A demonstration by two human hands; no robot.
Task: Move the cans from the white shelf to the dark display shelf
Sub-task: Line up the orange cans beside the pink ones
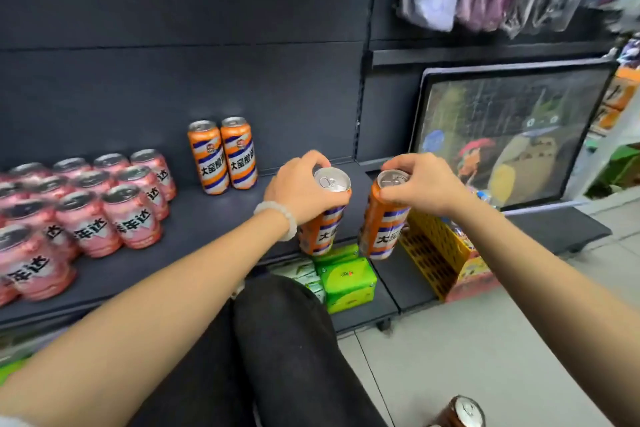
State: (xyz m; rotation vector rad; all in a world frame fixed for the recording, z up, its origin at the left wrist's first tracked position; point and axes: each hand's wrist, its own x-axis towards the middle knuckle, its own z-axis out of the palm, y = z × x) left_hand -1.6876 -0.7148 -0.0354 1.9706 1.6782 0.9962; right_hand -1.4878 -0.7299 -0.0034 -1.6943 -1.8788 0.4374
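- Head view, centre of frame: a person's left hand [304,189] clamps its grip from above around the top of one orange can [323,215], held over the front edge of the dark shelf [214,218].
- Just right of centre: the right hand [420,184] pinches the rim of a second orange can [382,218], which tilts and hangs past the shelf edge, apart from the first.
- Above centre-left: two matching placed cans [223,156] stand upright, touching, at the back of the shelf.
- Left of frame: pink cans [114,204] crowd the same shelf in rows.
- Lower centre: green packs [348,281] lie on the level below; a yellow crate [436,253] sits to their right.
- The white shelf is not in view.
- Judged risk: the tilted can is held only near its rim; a slip would drop it onto the green packs or the floor. Set down askew, either can might topple.
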